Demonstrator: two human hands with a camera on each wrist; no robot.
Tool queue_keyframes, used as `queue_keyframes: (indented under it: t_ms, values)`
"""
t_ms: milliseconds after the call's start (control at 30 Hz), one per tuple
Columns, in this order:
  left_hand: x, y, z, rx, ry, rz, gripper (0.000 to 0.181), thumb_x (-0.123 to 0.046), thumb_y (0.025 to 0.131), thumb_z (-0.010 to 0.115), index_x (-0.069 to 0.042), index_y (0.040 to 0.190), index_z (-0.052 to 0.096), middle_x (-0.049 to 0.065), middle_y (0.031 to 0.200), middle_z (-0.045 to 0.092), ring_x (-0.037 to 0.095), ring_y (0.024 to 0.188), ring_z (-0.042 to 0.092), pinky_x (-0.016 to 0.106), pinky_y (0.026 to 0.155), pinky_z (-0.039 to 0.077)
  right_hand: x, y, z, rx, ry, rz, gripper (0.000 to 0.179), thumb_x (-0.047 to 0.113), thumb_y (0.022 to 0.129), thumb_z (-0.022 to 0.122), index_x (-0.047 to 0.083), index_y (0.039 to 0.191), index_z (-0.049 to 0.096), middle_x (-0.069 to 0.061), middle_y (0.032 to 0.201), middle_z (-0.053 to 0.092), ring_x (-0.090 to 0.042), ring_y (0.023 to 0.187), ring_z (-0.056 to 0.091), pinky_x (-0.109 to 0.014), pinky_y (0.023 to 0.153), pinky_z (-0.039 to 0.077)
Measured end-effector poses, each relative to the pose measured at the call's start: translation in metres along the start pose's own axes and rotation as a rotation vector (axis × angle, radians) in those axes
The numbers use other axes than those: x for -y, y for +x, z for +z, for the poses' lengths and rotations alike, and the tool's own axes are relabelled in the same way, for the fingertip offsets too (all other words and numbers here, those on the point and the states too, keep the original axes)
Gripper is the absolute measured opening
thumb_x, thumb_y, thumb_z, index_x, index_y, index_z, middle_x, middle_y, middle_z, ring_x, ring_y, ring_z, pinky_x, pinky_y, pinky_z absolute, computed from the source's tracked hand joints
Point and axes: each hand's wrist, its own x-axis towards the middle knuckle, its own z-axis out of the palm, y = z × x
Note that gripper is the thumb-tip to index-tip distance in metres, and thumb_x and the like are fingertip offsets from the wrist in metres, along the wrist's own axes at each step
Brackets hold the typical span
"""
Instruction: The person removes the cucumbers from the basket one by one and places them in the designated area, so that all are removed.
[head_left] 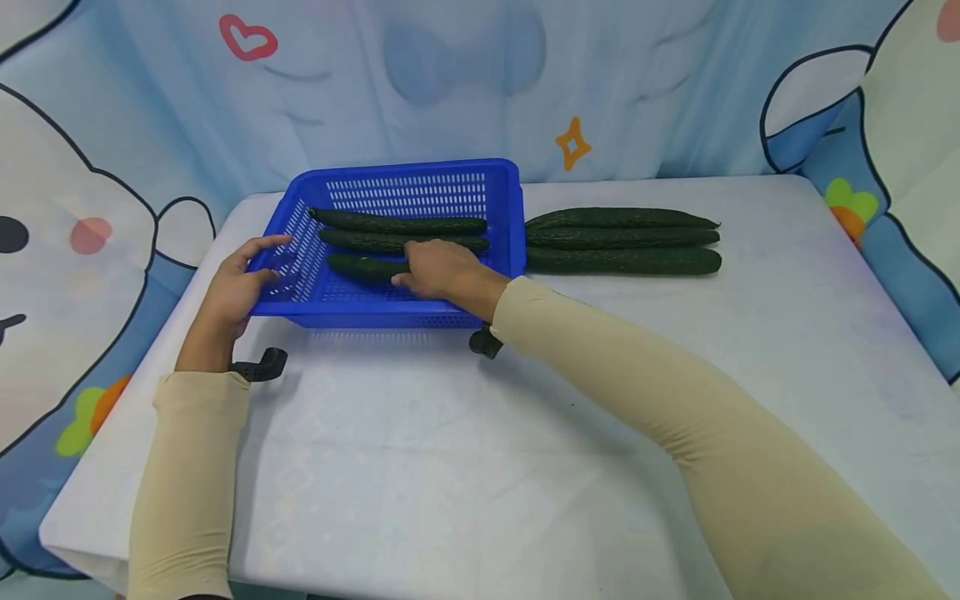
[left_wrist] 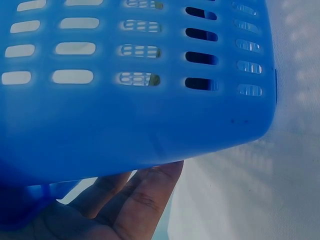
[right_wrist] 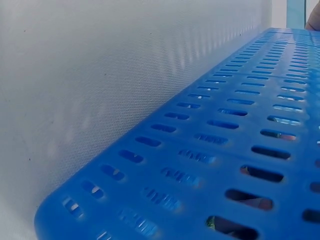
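A blue plastic basket with slotted walls sits toward the back left of the table. Its left end is gripped by my left hand, whose fingers also show at the rim in the left wrist view. Inside the basket lie three dark green cucumbers, roughly parallel. My right hand reaches over the front wall and grips the front cucumber, covering its right part. Behind it are the middle cucumber and the back cucumber. The right wrist view mostly shows the basket's slotted outer wall.
Three more cucumbers lie side by side on the white-covered table, just right of the basket. A patterned blue curtain hangs behind the table. Dark wrist-camera mounts stick out near both wrists.
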Motion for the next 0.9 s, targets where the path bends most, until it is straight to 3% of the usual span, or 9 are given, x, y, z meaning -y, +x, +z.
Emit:
queue_keyframes:
  t_ms: [167,333,533,733,900]
  values:
    - [-0.0007,-0.0002,0.0004,-0.002,0.000,-0.004,0.056,0.000,0.097,0.039,-0.026,0.146,0.046,0.014,0.166,0.012,0.045,0.143,0.032,0.058,0.109,0.038,-0.0006,-0.0010,-0.0007,-0.035,-0.021,-0.030,0.058,0.043,0.101,0.049,0.010,0.148,0.041,-0.006,0.139,0.059,-0.023,0.124,0.059,-0.043,0.105,0.048]
    - [-0.0002,0.0004,0.0007,-0.001,0.005,-0.004,0.056,-0.001,0.097,0.039,-0.026,0.147,0.045,0.014,0.166,0.012,0.046,0.144,0.031,0.059,0.109,0.037,-0.0012,-0.0009,-0.0024,-0.012,-0.002,-0.034,0.054,0.033,0.102,0.052,0.006,0.147,0.040,-0.008,0.135,0.060,-0.022,0.117,0.062,-0.040,0.100,0.051]
    - [0.0006,0.0010,0.0008,-0.002,0.008,-0.009,0.056,-0.002,0.098,0.039,-0.027,0.148,0.045,0.013,0.166,0.011,0.046,0.144,0.030,0.059,0.109,0.037,-0.0025,-0.0029,-0.0023,-0.083,0.032,-0.077,0.039,0.028,0.098,0.060,0.010,0.131,0.051,-0.006,0.111,0.068,-0.019,0.096,0.066,-0.037,0.088,0.056]
    - [0.0001,0.0001,0.0007,-0.004,0.007,-0.012,0.056,-0.002,0.098,0.039,-0.027,0.147,0.045,0.013,0.166,0.012,0.045,0.143,0.033,0.058,0.108,0.039,-0.0026,-0.0065,-0.0027,-0.118,0.038,-0.109,0.040,0.027,0.097,0.061,0.012,0.132,0.048,-0.005,0.109,0.068,-0.018,0.089,0.066,-0.036,0.085,0.056]
    - [-0.0002,-0.0004,0.0000,0.000,0.000,-0.011,0.056,-0.002,0.098,0.039,-0.028,0.147,0.046,0.012,0.166,0.011,0.044,0.143,0.033,0.056,0.109,0.039,-0.0016,-0.0086,-0.0034,-0.125,-0.005,-0.117,0.040,0.027,0.100,0.056,0.010,0.135,0.045,-0.004,0.094,0.066,-0.017,0.077,0.064,-0.032,0.067,0.054]
